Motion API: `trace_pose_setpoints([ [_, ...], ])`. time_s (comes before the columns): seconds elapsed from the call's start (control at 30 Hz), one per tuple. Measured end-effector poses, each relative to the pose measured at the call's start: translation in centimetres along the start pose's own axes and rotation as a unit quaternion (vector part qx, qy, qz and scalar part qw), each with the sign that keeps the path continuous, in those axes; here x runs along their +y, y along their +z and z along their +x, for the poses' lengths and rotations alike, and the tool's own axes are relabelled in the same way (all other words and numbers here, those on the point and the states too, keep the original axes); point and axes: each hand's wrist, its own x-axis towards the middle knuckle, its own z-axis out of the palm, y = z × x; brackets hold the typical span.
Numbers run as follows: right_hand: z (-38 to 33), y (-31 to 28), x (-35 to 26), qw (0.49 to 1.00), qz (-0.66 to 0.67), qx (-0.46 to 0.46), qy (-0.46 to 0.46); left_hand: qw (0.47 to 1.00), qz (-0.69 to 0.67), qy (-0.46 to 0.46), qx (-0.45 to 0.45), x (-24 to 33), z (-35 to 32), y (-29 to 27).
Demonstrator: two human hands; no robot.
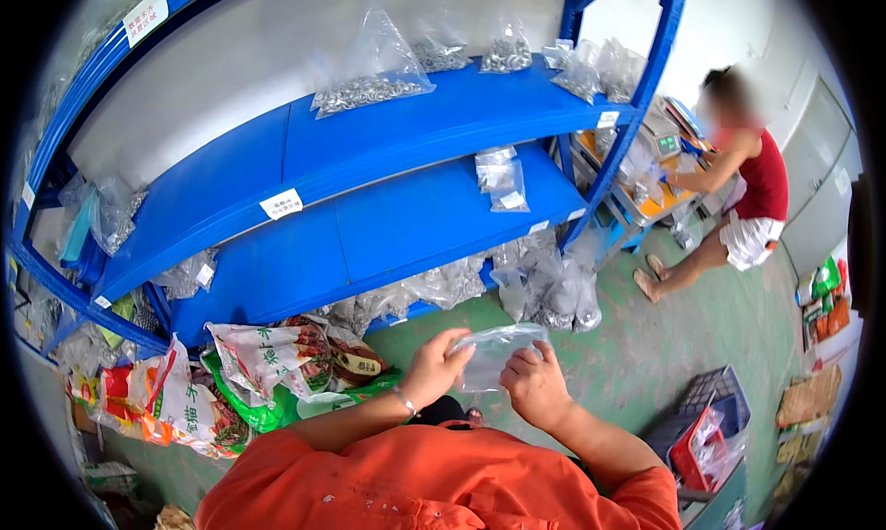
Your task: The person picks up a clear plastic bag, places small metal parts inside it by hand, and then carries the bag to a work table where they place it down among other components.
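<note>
A: Where was the clear plastic bag?

B: It was in the air in front of the blue shelf rack, spread between the two hands of the person.

A: And how did each hand hold it?

B: The left hand was grasping its left edge, with the thumb and fingers pinched on the film. The right hand was grasping the opposite edge, its fingers bent. How firmly they pressed, I could not tell.

A: What was lying on the blue shelf rack itself?

B: On its upper board there were bags of metal rings. On its lower board, near the right end, some small packets were lying.

A: And around it?

B: On the floor before its left part lay printed sacks in a heap. At the foot of its right end rested filled bags. Beyond that end a co-worker in a red top leaned towards a weighing scale. A grey crate, with a red basket just beside, stood well in front of it, to the right.
</note>
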Motion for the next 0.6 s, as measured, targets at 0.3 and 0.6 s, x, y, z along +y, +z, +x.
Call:
trace_pose_setpoints([
  [0.3, 10.2, -6.0, 5.8, 0.983, 0.007, -0.109, -0.150, 0.856, 0.348, 0.262, -0.277, 1.5, 7.7, -8.0],
  [0.6, 34.4, -13.4, 18.0, 0.915, 0.395, 0.050, 0.068, 0.914, 0.117, 0.386, -0.047, 8.0, 10.6, -18.9],
])
